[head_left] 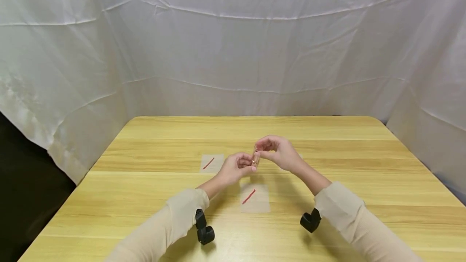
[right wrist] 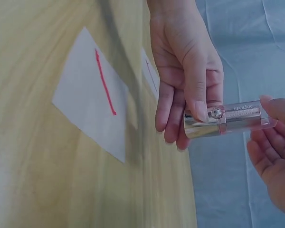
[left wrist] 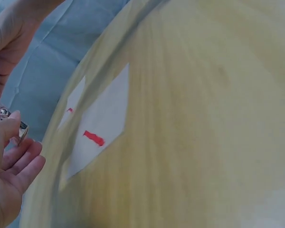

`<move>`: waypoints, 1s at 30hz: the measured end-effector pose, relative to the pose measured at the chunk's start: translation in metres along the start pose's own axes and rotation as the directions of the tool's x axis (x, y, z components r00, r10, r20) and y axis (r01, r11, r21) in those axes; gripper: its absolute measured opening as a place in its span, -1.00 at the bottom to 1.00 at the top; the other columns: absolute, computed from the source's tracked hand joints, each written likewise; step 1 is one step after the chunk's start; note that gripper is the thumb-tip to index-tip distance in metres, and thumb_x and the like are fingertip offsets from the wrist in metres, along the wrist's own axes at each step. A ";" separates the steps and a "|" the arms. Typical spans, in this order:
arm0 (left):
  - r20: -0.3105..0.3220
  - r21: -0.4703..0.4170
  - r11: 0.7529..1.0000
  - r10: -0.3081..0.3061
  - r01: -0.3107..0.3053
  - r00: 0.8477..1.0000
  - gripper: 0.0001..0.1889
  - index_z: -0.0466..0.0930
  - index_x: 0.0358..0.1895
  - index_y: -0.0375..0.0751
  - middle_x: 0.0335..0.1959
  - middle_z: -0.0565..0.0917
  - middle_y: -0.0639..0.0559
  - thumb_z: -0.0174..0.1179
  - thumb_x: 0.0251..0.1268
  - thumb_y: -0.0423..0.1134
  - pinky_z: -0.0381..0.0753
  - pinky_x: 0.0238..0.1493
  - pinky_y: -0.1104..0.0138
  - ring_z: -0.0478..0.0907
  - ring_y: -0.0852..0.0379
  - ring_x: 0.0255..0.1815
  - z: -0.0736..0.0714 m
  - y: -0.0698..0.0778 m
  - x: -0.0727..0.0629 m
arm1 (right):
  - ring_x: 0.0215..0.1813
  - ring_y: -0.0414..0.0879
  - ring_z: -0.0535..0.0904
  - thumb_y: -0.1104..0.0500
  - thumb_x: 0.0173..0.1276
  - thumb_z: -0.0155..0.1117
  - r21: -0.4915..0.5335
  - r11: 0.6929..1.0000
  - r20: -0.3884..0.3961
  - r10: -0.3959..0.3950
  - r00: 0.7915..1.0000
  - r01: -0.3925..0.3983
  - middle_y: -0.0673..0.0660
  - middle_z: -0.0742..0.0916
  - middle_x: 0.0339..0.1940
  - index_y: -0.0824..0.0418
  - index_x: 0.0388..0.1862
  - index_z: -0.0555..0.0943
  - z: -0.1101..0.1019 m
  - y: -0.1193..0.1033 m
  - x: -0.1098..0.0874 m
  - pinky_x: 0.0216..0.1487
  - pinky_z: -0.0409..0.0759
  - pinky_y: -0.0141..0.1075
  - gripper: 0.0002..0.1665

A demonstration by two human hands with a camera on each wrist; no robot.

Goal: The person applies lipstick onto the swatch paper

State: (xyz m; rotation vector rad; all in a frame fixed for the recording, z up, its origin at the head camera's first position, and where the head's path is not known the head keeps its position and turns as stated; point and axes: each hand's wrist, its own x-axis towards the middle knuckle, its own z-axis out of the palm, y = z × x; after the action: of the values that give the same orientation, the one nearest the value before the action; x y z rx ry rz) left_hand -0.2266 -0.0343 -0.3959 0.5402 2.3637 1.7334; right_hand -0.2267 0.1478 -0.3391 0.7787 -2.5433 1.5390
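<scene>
A lipstick tube (right wrist: 237, 116) with a shiny gold base and a clear pinkish cap lies between both hands, held above the table. My left hand (head_left: 233, 169) pinches its gold end between thumb and fingers. At the other end my right hand (head_left: 280, 155) grips the clear cap. Small lettering and a round ornament show on the tube in the right wrist view. Cap and base appear joined. Below the hands, a white paper square (head_left: 262, 203) bears one red stroke. To the left lies another paper square (head_left: 205, 169), also with a red stroke.
A third paper square (head_left: 300, 156) is mostly hidden behind the right hand. Everything lies on a wooden table (head_left: 145, 201) with rounded far corners. White cloth (head_left: 233, 51) hangs around its back and sides. Black wrist cameras (head_left: 206, 233) hang under both sleeves.
</scene>
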 end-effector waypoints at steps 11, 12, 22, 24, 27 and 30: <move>-0.097 0.153 0.988 0.032 -0.017 0.995 -0.78 0.63 -0.19 -0.36 -0.26 0.70 -0.18 0.31 0.08 -0.36 0.63 -0.18 0.39 0.62 0.06 -0.24 -0.002 0.004 0.025 | -0.24 -0.15 0.60 0.32 0.20 0.30 -0.049 0.998 -0.071 0.035 0.997 -0.039 0.28 0.71 -0.27 0.38 -0.15 0.63 -0.002 0.011 0.016 -0.19 0.58 -0.46 -0.77; -0.101 0.164 0.986 0.037 -0.020 0.994 -0.78 0.64 -0.19 -0.36 -0.27 0.70 -0.18 0.32 0.07 -0.37 0.63 -0.19 0.39 0.63 0.06 -0.25 -0.002 0.003 0.027 | -0.23 -0.13 0.60 0.32 0.20 0.29 -0.049 0.998 -0.075 0.043 0.996 -0.047 0.28 0.71 -0.26 0.38 -0.14 0.63 -0.002 0.013 0.018 -0.18 0.59 -0.44 -0.76; -0.073 0.232 0.972 0.063 -0.044 0.995 -0.78 0.63 -0.21 -0.43 -0.30 0.70 -0.21 0.32 0.05 -0.41 0.63 -0.27 0.45 0.63 0.06 -0.30 0.001 -0.001 0.042 | -0.22 -0.07 0.60 0.31 0.19 0.30 -0.024 0.995 -0.084 0.099 0.992 -0.101 0.31 0.71 -0.24 0.39 -0.13 0.63 -0.001 0.027 0.027 -0.19 0.58 -0.43 -0.74; -0.066 0.257 0.965 0.071 -0.052 0.995 -0.80 0.64 -0.23 -0.43 -0.32 0.70 -0.20 0.32 0.05 -0.41 0.62 -0.28 0.46 0.63 0.08 -0.32 0.001 -0.003 0.044 | -0.25 -0.10 0.60 0.33 0.18 0.30 -0.024 0.995 -0.083 0.096 0.992 -0.099 0.31 0.71 -0.26 0.40 -0.14 0.63 0.000 0.029 0.027 -0.21 0.58 -0.45 -0.75; -0.063 0.288 0.956 0.069 -0.049 0.996 -0.81 0.65 -0.25 -0.41 -0.34 0.70 -0.17 0.33 0.04 -0.40 0.61 -0.29 0.47 0.61 0.12 -0.34 0.001 -0.005 0.046 | -0.27 -0.12 0.60 0.35 0.17 0.31 -0.033 0.995 -0.078 0.092 0.993 -0.095 0.31 0.71 -0.28 0.41 -0.16 0.63 0.003 0.030 0.027 -0.22 0.59 -0.44 -0.76; -0.053 0.314 0.948 0.074 -0.054 0.996 -0.82 0.65 -0.27 -0.40 -0.35 0.70 -0.17 0.33 0.04 -0.39 0.61 -0.30 0.47 0.61 0.12 -0.34 0.001 -0.007 0.046 | -0.29 -0.11 0.60 0.36 0.16 0.31 -0.035 0.994 -0.072 0.104 0.992 -0.107 0.31 0.71 -0.29 0.40 -0.16 0.63 0.005 0.032 0.027 -0.21 0.60 -0.40 -0.75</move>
State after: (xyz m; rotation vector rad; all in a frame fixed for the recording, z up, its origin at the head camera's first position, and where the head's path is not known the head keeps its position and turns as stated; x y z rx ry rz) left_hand -0.2701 -0.0174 -0.3989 0.6193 2.7152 1.4239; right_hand -0.2639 0.1449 -0.3589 0.5838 -2.5933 1.5122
